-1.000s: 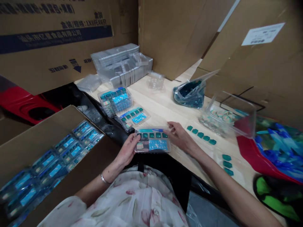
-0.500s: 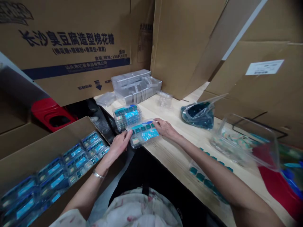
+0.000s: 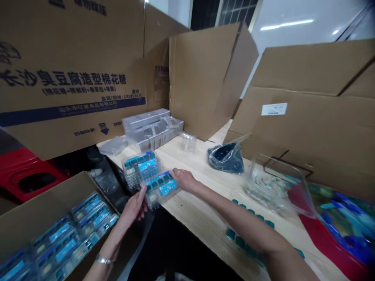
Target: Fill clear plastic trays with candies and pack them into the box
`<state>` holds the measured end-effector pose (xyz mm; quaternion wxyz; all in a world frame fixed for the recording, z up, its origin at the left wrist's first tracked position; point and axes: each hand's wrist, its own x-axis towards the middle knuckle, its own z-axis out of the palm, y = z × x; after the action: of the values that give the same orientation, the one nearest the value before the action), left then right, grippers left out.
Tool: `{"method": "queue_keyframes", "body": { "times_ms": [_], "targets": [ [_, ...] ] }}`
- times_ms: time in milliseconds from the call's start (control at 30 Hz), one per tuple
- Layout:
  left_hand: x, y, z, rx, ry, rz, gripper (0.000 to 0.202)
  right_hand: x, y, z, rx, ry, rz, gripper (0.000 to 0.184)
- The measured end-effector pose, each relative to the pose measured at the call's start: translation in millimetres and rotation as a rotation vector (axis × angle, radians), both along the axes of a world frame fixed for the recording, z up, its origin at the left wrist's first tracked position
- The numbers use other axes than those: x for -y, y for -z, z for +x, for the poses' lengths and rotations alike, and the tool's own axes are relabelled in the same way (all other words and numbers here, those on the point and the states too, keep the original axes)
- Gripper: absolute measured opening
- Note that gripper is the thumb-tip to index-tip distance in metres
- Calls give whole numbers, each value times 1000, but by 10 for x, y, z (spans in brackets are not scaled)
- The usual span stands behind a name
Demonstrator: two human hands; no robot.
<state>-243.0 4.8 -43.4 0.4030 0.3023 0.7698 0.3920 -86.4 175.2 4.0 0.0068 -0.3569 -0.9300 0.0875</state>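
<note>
Head view: a printed cardboard carton [image 3: 73, 47] runs off the left edge. At the edge of the table [image 3: 193, 220], just beside a stack of filled packs [image 3: 145, 164], sits a clear blister pack [image 3: 168, 188]; the right hand [image 3: 185, 179] pinches its right end, fingertips blurred. The left hand [image 3: 134, 205] touches its left side; whether it grips, I cannot tell. The right forearm [image 3: 228, 212] partly hides teal pieces [image 3: 269, 224].

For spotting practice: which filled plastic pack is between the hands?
The clear pack with left hand and right hand at opposite ends; others sit in the stack behind or the lower-left carton.
</note>
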Motion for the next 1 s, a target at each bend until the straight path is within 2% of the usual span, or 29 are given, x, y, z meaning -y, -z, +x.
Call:
{"method": "queue_keyframes", "body": {
  "times_ms": [100,200,333,433,600,700,767,867,1000],
  "targets": [
    [100,-70,-73,-78,-9,-73,62,-304,-94,87,-1,104,201,34],
    [240,-263,-122,-250,18,-46,56,-687,-129,144,40,229,382,37],
    [338,-561,-85,-398,27,-4,51,-998,-37,173,70,157,431,34],
    [282,-662,55,-409,88,70,47,-1049,62,210,83,67,462,32],
    [20,-605,515,-309,332,265,38,-1130,117,270,80,37,517,44],
    [-116,-554,803,-284,452,329,36,-1226,91,228,63,59,463,56],
    [-164,-519,934,-267,499,344,37,-1267,66,176,50,56,413,55],
    [-195,-439,1010,-229,533,350,38,-1264,22,116,9,31,410,49],
    [-262,-334,965,-90,494,360,36,-1142,-99,196,-79,3,400,44]
  ]
}}
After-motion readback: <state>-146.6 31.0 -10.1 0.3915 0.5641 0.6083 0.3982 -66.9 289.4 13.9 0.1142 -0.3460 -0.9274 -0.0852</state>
